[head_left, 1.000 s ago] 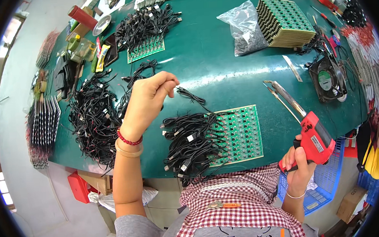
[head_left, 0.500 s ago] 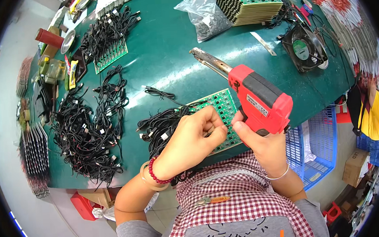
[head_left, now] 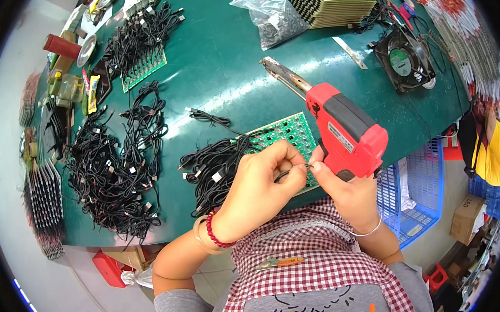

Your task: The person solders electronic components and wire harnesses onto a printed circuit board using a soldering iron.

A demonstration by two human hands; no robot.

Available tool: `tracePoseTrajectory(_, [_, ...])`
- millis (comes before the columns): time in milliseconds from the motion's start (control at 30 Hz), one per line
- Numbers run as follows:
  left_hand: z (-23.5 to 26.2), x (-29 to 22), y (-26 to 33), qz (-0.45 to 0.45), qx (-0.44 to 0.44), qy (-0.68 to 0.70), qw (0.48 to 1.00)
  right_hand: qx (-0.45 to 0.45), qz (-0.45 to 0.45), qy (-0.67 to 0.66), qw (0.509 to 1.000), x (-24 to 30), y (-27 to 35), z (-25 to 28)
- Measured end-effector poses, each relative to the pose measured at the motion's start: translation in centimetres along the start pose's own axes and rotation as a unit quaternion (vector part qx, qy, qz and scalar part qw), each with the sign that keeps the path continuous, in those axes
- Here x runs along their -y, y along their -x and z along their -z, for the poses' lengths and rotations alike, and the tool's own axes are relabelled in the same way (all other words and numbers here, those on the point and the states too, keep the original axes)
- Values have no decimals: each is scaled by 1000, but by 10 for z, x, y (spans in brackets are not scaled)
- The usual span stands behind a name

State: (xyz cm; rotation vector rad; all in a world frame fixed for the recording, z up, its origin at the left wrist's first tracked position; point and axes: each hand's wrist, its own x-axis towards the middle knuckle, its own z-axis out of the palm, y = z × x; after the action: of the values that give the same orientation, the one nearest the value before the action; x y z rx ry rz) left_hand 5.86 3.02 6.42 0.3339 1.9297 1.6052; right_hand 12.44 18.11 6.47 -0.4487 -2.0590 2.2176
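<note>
Steadiness is what the step in hand appears to call for: a black cable end [head_left: 288,173] is being brought to the green circuit board [head_left: 286,136], and the end is best kept low over the board, with the wire pinched close to its tip so that it does not wander. The red soldering gun [head_left: 346,136] should be kept level, its long metal barrel [head_left: 282,75] pointing toward 11 o'clock and away from the loose wires.

The left hand [head_left: 260,187] is closed in a pinch, thumb and forefinger shut on the cable end, just over the near edge of the board. The right hand [head_left: 343,184] is wrapped around the grip of the soldering gun, while its thumb and forefinger reach to 9 o'clock and meet the same cable end, so that the two hands touch there. Whether the trigger is pressed cannot be told.

The board lies at 12 o'clock of the hands, partly hidden by them, on the green table [head_left: 227,60]. A bundle of black cables [head_left: 216,166] already joined to the board spreads to 9 o'clock of the left hand. A larger heap of black cables [head_left: 113,170] lies well apart, further toward 9 o'clock.
</note>
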Motion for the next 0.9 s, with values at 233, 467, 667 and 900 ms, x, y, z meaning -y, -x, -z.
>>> tracePoseTrajectory(233, [-5, 5, 0, -90, -88, -137, 983, 4, 5, 5, 1000, -14, -1, 0])
tracePoseTrajectory(467, [0, 9, -2, -122, -67, -188, 972, 17, -36, 0, 999, -16, 1, 11])
tracePoseTrajectory(667, [-2, 6, -1, -131, -30, -266, 955, -5, -31, -8, 999, -16, 0, 8])
tracePoseTrajectory(900, [2, 4, 3, -153, -30, -272, 950, -5, -37, 2, 999, -18, 0, 15])
